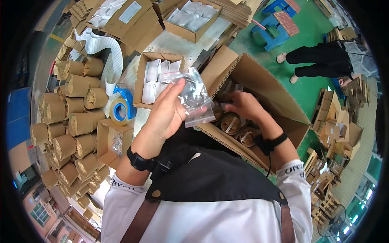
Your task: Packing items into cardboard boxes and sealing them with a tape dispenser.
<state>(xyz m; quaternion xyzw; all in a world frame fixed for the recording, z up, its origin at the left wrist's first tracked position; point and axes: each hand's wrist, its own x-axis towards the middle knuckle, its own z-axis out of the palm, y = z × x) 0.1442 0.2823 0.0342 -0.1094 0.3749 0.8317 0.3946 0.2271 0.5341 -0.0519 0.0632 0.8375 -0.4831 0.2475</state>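
Observation:
Raised above the table edge, my left hand (pixel 166 107) pinches a clear zip bag (pixel 204 116) between thumb and fingers. Shiny, rounded contents show through its plastic; their kind is unclear. My right hand (pixel 246 106) reaches down into a large open cardboard box (pixel 275 87), with its fingers bent. Whatever lies in those fingers is hidden. Below that hand, the box holds several round brown-paper-covered pieces (pixel 231 124), some with clear plastic and pale strips on top. A small carton (pixel 140 81) of white wrapped packets stands beside the bag.
Stacked brown paper-wrapped cylinders (pixel 77 123) fill the left side. Near them are a blue tape dispenser (pixel 127 99), a small open carton (pixel 106 139) and a white corrugated strip (pixel 115 52). Another person (pixel 324 60) stands at the upper right near blue stools (pixel 272 30).

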